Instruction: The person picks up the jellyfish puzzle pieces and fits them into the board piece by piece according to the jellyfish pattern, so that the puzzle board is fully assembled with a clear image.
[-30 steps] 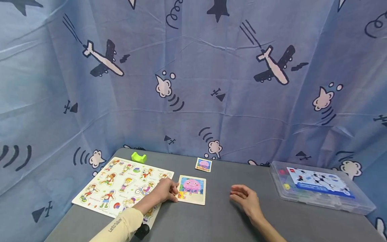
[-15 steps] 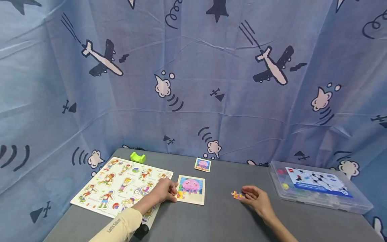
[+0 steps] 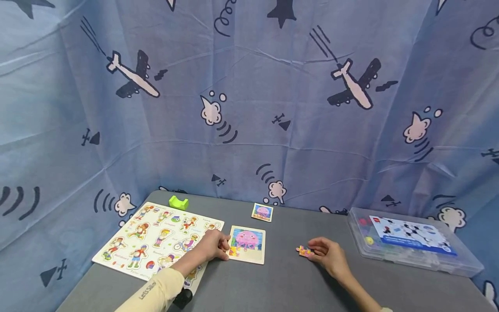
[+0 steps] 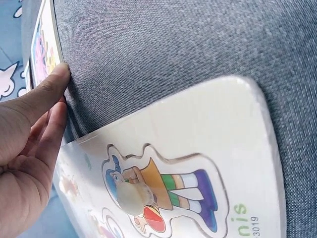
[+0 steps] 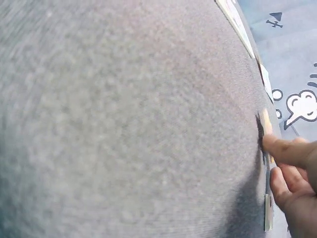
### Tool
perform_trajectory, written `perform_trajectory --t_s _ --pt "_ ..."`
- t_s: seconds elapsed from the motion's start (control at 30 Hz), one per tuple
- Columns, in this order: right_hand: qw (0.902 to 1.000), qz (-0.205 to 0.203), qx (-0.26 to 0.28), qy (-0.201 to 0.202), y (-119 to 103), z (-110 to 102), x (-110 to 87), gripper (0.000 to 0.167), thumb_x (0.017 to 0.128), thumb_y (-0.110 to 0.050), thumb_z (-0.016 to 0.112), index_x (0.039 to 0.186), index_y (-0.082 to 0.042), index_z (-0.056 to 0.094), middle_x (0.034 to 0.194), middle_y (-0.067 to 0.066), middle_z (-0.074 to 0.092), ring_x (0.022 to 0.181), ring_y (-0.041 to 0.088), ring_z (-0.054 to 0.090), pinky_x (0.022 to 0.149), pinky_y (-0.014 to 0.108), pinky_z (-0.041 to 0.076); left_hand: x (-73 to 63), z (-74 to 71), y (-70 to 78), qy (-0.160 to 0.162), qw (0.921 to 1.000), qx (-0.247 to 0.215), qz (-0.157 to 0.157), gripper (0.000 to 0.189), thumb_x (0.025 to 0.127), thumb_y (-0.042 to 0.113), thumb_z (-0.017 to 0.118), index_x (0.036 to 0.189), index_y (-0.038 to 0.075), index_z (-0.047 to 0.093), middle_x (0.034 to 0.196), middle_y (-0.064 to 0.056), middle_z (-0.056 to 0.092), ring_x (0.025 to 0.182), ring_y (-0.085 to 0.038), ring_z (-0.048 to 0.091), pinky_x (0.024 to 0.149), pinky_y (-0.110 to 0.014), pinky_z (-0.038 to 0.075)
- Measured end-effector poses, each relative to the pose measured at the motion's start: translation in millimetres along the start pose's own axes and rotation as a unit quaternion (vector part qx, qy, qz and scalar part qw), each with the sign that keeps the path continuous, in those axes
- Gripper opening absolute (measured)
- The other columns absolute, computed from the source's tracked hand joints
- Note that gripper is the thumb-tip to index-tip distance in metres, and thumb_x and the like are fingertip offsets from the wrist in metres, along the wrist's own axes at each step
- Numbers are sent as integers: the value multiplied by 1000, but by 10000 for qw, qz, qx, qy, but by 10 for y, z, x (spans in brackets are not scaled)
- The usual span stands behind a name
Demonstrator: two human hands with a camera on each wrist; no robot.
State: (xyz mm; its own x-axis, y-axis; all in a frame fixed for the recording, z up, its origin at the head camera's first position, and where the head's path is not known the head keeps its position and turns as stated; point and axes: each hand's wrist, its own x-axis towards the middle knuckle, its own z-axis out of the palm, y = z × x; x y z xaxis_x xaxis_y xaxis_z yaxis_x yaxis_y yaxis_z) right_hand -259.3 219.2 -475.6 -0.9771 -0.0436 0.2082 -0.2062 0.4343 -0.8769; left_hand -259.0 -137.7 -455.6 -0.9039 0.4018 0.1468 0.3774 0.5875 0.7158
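Observation:
My left hand (image 3: 214, 246) pinches the left edge of a wooden jigsaw puzzle tray (image 3: 257, 259) with a smiling pink sea creature on it. In the left wrist view the thumb lies on that tray's edge. Between the thumb and fingers of my right hand (image 3: 329, 258) is a small orange-and-pink jigsaw piece (image 3: 303, 251), at or just over the table to the right of the tray. The right wrist view shows the piece (image 5: 267, 120) edge-on, its picture hidden. Behind the tray lies a small card (image 3: 262, 212) with the same creature.
A white wooden puzzle board (image 4: 208, 109) with sports figures lies under and beside my left forearm. Beyond it stands a bright green block (image 3: 178, 203). A clear plastic box (image 3: 464, 263) with a blue-and-white label sits at the right, before the patterned curtain (image 3: 241, 108).
My right hand has moved right, and the jigsaw piece, not visible a second ago, now shows at its fingertips. The piece has turned slightly since half a second ago. My left hand stays at the tray.

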Motion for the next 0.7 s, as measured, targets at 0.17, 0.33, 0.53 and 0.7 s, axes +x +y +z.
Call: perform_trajectory --t_s 0.17,0.33,0.53,0.7 --pt "9988 -109 442 -182 1 -19 3 37 68 17 74 103 14 61 101 29 66 89 20 68 73 22 53 9 4 2 -7 10000 -1 -33 19 60 -9 83 69 -4 67 111 -31 62 64 -14 59 51 -19 40" --pt "9896 -19 1418 -233 -16 -33 -3 41 69 20 72 106 23 54 97 26 67 87 11 68 73 22 53 9 -1 -3 7 10000 13 50 19 60 -9 83 69 -4 67 110 -32 62 66 -18 62 51 -19 40" --pt "9823 516 1795 -106 -30 -33 -7 42 71 20 70 108 25 51 98 22 68 88 13 68 75 24 53 9 0 -1 0 10000 41 44 19 60 -9 83 70 -4 67 110 -32 63 68 -20 63 52 -19 40" --pt "9857 868 1434 -163 -21 -27 -17 43 73 15 72 112 21 54 107 29 64 91 13 67 77 24 53 7 -10 13 -1 10000 43 -5 19 60 -9 82 69 -4 66 109 -31 63 63 -9 56 52 -18 40"
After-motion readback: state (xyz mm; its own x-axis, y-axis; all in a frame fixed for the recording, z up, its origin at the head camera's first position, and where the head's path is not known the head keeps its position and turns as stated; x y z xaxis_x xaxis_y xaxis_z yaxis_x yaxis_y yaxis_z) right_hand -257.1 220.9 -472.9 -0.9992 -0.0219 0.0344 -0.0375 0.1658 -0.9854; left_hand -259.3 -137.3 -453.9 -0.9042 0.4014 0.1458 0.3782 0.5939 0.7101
